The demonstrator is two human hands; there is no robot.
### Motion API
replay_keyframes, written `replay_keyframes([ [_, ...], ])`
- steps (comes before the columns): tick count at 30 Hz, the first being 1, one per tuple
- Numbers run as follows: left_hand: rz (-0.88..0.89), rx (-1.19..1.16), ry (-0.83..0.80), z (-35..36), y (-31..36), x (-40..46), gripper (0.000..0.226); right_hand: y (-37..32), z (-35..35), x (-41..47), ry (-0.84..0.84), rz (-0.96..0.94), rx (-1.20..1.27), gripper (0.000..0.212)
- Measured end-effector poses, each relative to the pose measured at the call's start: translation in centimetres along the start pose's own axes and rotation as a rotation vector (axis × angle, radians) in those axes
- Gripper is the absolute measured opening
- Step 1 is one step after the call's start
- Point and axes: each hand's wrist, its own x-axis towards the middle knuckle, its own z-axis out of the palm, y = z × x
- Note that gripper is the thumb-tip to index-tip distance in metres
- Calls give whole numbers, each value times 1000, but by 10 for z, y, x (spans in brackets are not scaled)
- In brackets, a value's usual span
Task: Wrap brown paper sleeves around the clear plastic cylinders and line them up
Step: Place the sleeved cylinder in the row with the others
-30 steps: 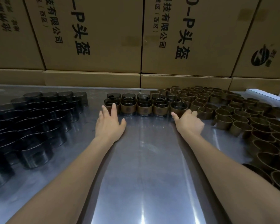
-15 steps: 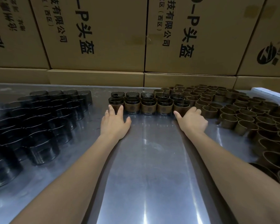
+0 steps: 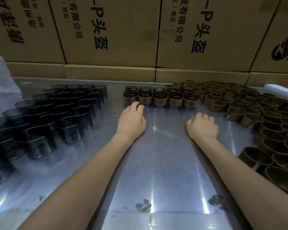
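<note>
Now | sleeved cylinders (image 3: 160,99): clear rims above brown bands | upright, touching

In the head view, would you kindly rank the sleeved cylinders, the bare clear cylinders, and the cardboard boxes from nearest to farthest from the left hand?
From the left hand:
1. Sleeved cylinders: directly ahead, the leftmost at its fingertips.
2. Bare clear cylinders: off to its left on the table.
3. Cardboard boxes: stacked behind the table, farthest.
</note>
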Motion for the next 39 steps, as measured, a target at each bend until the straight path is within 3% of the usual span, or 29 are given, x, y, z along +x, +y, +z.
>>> replay_keyframes([
  [5,124,63,-7,-20,8,-38,37,6,-13,-36,-107,-71,29,46],
  [9,87,179,-22,-32,7,-66,35,10,-21,-63,-165,-130,24,49],
  [15,-228,367,-139,-41,-9,-65,64,8,-28,-79,-180,-142,0,49],
  [21,-528,350,-61,-51,-53,-64,67,6,-29,-79,-168,-129,-5,47],
  [25,-473,361,23,-50,-48,-62,66,6,-28,-78,-151,-118,-1,47],
  [31,-348,360,21,-43,-31,-63,60,6,-26,-76,-143,-114,6,47],
  [39,31,226,111,-34,14,-69,43,7,-22,-73,-120,-123,9,47],
])
